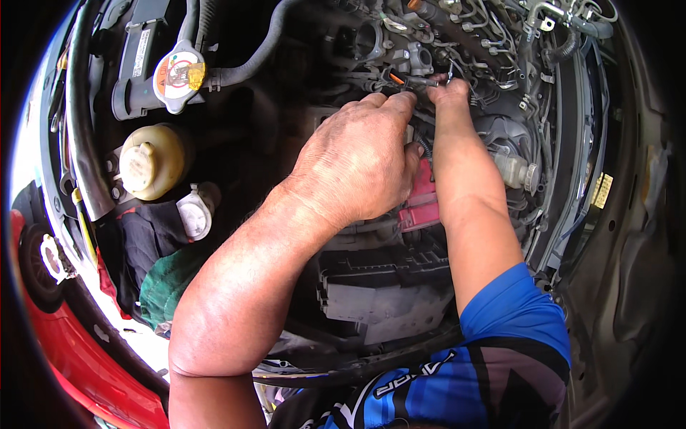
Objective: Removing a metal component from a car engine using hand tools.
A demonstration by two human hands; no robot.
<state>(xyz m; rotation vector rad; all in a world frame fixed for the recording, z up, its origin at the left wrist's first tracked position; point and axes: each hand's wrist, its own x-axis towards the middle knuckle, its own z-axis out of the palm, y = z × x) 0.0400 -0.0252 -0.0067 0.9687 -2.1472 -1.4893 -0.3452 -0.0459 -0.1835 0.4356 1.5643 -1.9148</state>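
The engine (416,61) lies above the red block (423,196), all pipes and hoses. Below the block sits a black box (382,289); well to its left is a yellowed tank (146,164).

Nearer, the left hand (357,154) is up and left of the block, back to the camera, fingers curled and thumb bent in beside the block. Its fingertips are hidden, so I cannot tell whether it pinches anything. The right hand (449,91) is smaller in view, above the block, fingers bunched close among the pipes; its grip cannot be made out either.

Between the hands, above the block, lies a slim dark piece (426,81), its right end by the right fingers. Left of that shows an orange strip (396,78).

In so tight a spot, small finger movements should serve best: steady with one hand, work with the other, keep knuckles off hard edges, and avoid tugging the thin lines.
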